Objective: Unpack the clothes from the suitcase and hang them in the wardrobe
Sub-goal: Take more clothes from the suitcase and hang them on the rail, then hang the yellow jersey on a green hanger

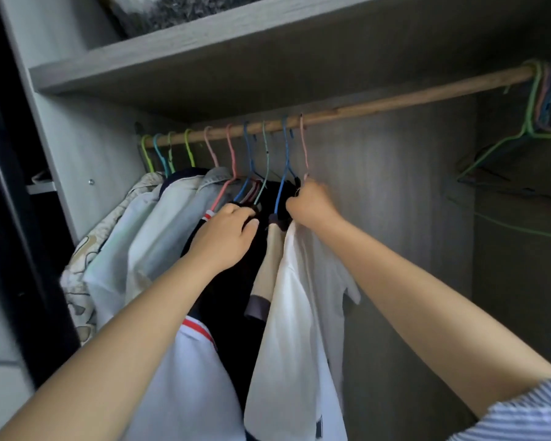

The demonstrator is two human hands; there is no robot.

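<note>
My right hand [310,202] pinches the top of a white shirt [299,313] at its pink hanger [304,144], which is hooked over the wooden rail [395,98] of the wardrobe — the shirt hangs at the right end of the row of clothes. My left hand [226,233] rests on the dark garment [233,288] just to its left, fingers curled into the fabric near a blue hanger [283,173]. Farther left hang pale shirts [159,224] and a patterned one [86,259] on green, blue and pink hangers. At the rail's far right end, well apart, a bunch of bare hangers [535,119] dangles. A grey shelf [204,49] runs above the rail — something dark and blurred lies on it.
</note>
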